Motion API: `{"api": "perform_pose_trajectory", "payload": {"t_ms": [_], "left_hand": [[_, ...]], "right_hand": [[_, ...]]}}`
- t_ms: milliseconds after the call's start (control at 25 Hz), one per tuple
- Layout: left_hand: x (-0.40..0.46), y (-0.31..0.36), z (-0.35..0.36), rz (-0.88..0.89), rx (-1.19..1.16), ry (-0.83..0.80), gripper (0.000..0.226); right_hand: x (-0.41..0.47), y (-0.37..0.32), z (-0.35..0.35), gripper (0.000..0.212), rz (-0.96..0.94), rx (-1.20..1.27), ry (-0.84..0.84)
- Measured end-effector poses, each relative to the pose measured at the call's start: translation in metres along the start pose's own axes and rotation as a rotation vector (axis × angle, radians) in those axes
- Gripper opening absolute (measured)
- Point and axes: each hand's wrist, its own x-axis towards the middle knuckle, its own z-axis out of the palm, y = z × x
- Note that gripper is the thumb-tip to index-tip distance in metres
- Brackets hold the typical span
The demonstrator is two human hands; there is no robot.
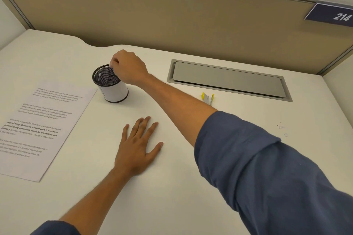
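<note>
A round mesh pen cup (pixel 112 89) with a black rim and a white label stands on the white desk (pixel 172 187). My right hand (pixel 128 67) hovers over the cup's far rim with its fingers curled, pinching something small and thin; what it is cannot be made out. A pale slim item lies inside the cup. My left hand (pixel 138 149) rests flat on the desk with its fingers spread, nearer to me than the cup.
A printed sheet of paper (pixel 40 128) lies at the left. Two yellow-capped pens or markers (pixel 208 98) lie beside my right forearm. A grey cable hatch (pixel 229 80) is set into the desk at the back right. A tan partition (pixel 172 15) with a sign reading 214 stands behind.
</note>
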Motion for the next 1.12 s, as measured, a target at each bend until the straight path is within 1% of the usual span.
{"api": "perform_pose_trajectory", "payload": {"t_ms": [80, 120, 240, 400, 560, 680, 840, 1000, 1120], "left_hand": [[0.000, -0.001, 0.001, 0.001, 0.006, -0.003, 0.069], [0.000, -0.001, 0.001, 0.000, 0.012, -0.008, 0.069], [0.001, -0.001, 0.002, -0.001, 0.023, -0.013, 0.069], [0.001, -0.001, 0.002, 0.001, 0.015, -0.008, 0.069], [0.001, 0.000, 0.002, 0.006, 0.009, 0.005, 0.069], [0.001, -0.001, 0.002, 0.002, 0.015, 0.000, 0.068], [0.000, -0.001, 0.003, 0.001, 0.015, -0.004, 0.068], [0.000, 0.000, -0.001, 0.003, 0.012, -0.007, 0.067], [0.000, 0.000, -0.002, 0.002, 0.007, -0.009, 0.067]], "right_hand": [[0.004, 0.002, 0.005, 0.018, -0.104, -0.231, -0.010], [0.005, 0.002, 0.007, 0.017, -0.132, -0.276, 0.004], [0.003, 0.003, 0.009, 0.015, -0.161, -0.269, 0.061], [-0.002, -0.001, 0.010, 0.021, -0.182, -0.266, 0.016], [-0.006, -0.001, 0.008, 0.026, -0.226, -0.338, 0.050], [-0.012, -0.002, 0.005, 0.031, -0.273, -0.368, 0.002], [-0.031, 0.002, 0.000, 0.019, -0.270, -0.274, 0.054], [-0.065, 0.025, -0.019, 0.016, -0.235, -0.129, 0.130], [-0.105, 0.051, -0.045, 0.015, -0.145, 0.042, 0.209]]}}
